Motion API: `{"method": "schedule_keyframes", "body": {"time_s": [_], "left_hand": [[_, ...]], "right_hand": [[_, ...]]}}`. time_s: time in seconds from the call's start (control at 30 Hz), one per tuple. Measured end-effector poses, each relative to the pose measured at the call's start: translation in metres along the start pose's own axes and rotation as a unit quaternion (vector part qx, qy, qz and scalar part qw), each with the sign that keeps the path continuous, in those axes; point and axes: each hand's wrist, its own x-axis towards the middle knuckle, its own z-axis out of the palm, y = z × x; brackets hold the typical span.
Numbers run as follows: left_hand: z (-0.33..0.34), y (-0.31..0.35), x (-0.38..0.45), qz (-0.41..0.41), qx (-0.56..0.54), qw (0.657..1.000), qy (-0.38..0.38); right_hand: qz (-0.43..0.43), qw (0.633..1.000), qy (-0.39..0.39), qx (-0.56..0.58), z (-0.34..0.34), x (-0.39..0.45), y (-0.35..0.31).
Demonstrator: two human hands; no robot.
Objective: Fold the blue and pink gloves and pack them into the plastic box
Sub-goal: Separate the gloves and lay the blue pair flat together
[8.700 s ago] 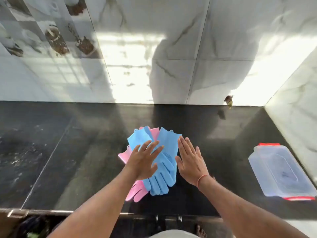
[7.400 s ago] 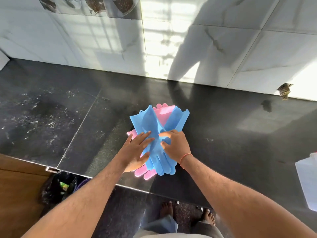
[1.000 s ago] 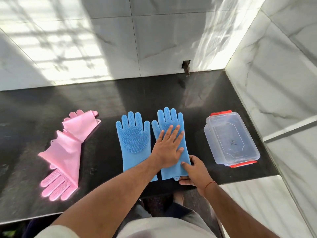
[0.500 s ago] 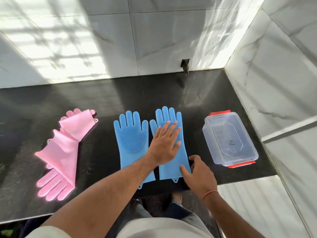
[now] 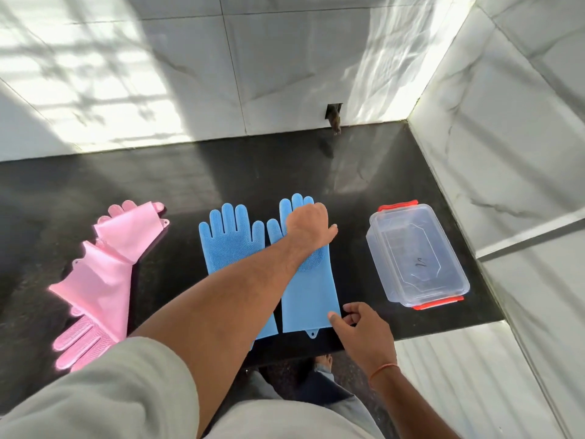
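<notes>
From the head view, two blue silicone scrubbing gloves lay flat, side by side, on the black stone bench (image 5: 285,172). The left hand (image 5: 308,224) was curled over the finger ends of the right blue glove (image 5: 308,293), gripping them. The right hand (image 5: 364,334) had its thumb on that glove's cuff corner and its fingers loosely bent. The left blue glove (image 5: 232,245) lay partly under the forearm. The pink silicone gloves (image 5: 101,280) lay overlapped at far left. The clear plastic box with red clips (image 5: 418,255) stood at right.

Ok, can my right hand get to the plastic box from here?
Probably yes: the right hand is at the blue glove's cuff, and only bare black counter lies between it and the plastic box.
</notes>
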Motion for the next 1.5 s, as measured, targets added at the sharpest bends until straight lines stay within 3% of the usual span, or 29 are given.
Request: {"method": "schedule_keyframes", "body": {"time_s": [0.17,0.47,0.67,0.87,0.93,1.23,1.5], "left_hand": [[-0.003,-0.001,0.011,-0.006,-0.051,0.999,-0.013],[-0.03,-0.047,-0.014,-0.076,-0.188,0.977,0.06],[-0.049,-0.102,-0.029,-0.152,-0.368,0.913,0.094],[-0.05,-0.167,-0.055,-0.232,-0.535,0.805,0.111],[-0.043,-0.187,-0.067,-0.253,-0.553,0.785,0.116],[-0.023,-0.234,-0.097,-0.251,-0.51,0.814,0.12],[-0.019,-0.242,-0.097,-0.277,-0.551,0.777,0.122]], "right_hand": [[0.0,0.999,-0.014,0.036,0.008,0.006,-0.001],[-0.144,0.983,0.034,0.112,0.027,-0.02,-0.02],[-0.25,0.964,0.032,0.085,0.047,-0.035,-0.049],[-0.367,0.93,0.027,0.01,0.067,-0.054,-0.08],[-0.402,0.915,0.025,-0.024,0.074,-0.058,-0.084],[-0.498,0.86,0.027,-0.109,0.098,-0.067,-0.092],[-0.551,0.815,0.02,-0.177,0.109,-0.07,-0.092]]}}
